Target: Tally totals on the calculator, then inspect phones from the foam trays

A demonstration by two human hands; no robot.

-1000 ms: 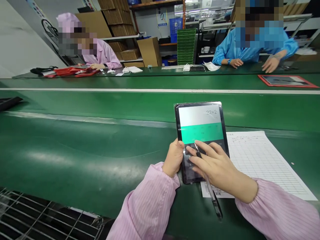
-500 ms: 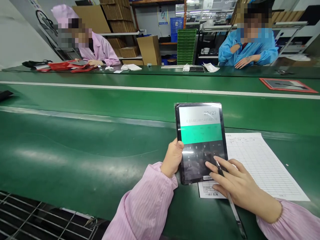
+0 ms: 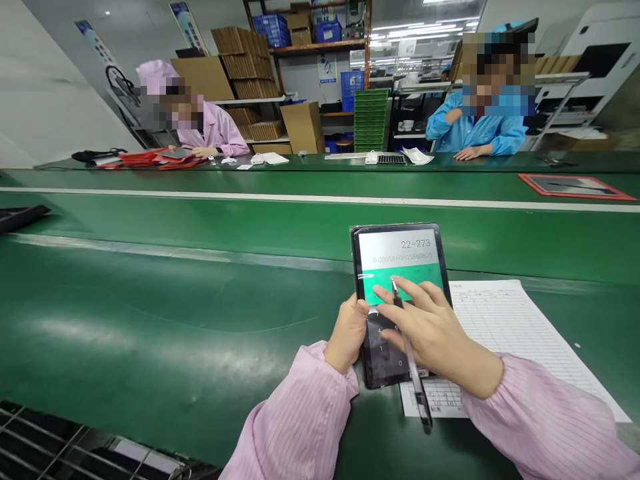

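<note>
My left hand point(image 3: 349, 332) grips the left edge of a black tablet point(image 3: 373, 365), thumb on its front. On the tablet's screen is a calculator reading 22÷273 with a result line below. My right hand point(image 3: 425, 320) holds a pen point(image 3: 413, 373) between its fingers, the pen tip pointing up toward the screen's green band. Its fingers hover over or touch the screen and cover much of the keypad; contact I cannot tell. Under the right forearm and partly behind the tablet lies a lined paper sheet point(image 3: 505, 320) with some writing near its top.
Across the green bench point(image 3: 175, 293) sit a person in pink point(image 3: 225, 130) beside red pouches point(image 3: 143, 157) and a person in blue point(image 3: 507, 130). A red-framed tablet point(image 3: 575, 187) lies on the far right. A metal wire rack point(image 3: 55, 443) is at lower left.
My right hand, with the pen, has moved up and left over the screen. The display went from 22÷27 to 22÷273. The view has tilted slightly upward.
</note>
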